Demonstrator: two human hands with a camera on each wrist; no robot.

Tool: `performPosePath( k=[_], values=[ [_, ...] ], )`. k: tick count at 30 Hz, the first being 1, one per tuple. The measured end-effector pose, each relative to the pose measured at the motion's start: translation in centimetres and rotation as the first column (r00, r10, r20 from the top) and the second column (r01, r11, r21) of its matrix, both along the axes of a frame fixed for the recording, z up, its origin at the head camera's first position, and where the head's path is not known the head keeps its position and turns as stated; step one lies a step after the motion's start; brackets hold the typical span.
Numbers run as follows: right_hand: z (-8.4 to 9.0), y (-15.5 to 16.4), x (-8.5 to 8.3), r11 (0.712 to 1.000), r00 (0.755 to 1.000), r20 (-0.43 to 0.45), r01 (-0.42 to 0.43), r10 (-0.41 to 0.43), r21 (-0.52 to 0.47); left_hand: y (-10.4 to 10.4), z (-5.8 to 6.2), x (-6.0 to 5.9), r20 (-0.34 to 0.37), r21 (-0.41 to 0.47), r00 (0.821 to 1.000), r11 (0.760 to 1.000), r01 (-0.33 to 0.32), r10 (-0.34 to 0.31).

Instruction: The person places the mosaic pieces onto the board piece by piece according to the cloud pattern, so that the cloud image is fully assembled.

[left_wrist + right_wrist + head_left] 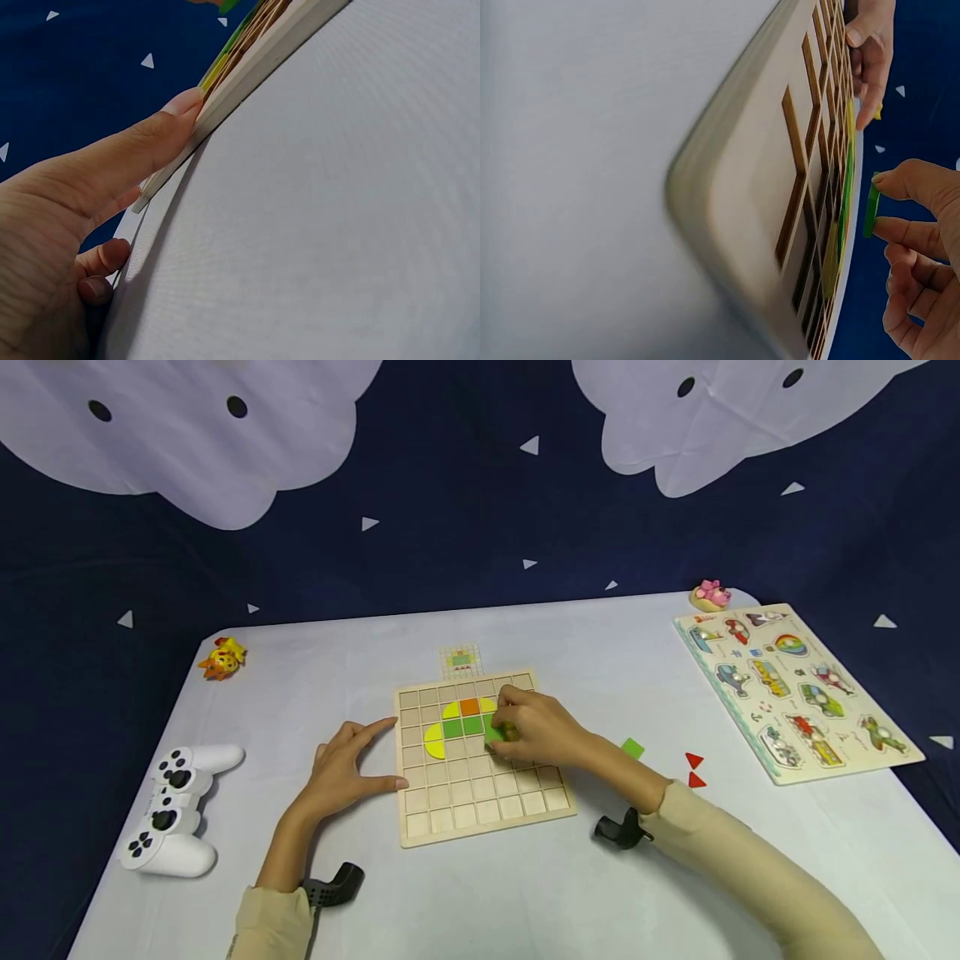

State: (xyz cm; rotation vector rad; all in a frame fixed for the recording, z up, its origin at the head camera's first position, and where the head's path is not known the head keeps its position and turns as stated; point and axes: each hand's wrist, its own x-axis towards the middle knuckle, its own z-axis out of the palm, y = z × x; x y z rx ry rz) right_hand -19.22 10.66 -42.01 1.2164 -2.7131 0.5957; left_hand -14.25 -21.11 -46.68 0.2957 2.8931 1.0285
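Just under the right hand [542,729], a green tile [493,731] is pinched over the board [480,810]; it seems tilted, so level it first. The left hand [347,768], fingers straight, braces the edge.

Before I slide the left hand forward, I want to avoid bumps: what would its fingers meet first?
The left hand already has its fingers against the wooden grid board's left edge, so it meets the board at once.

Nothing readable here, honestly. The vehicle puzzle [795,693] has a small red mark in its top corner, too tiny to make out. The card [461,661] above the grid board [480,793] shows only a pattern.
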Motion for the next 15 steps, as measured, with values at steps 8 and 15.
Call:
performPosePath(
  k=[8,15],
  values=[
    [-0.2,-2.1,0.0,0.998,0.999,-0.003,-0.040,0.040,0.052,-0.1,0.0,0.1,-0.014,0.007,1.000,1.000,0.004,-0.004],
    [-0.2,-3.7,-0.2,0.994,0.996,-0.020,-0.083,0.085,0.077,-0.1,-0.1,0.1,-0.018,-0.002,1.000,1.000,0.002,-0.002]
  ],
)
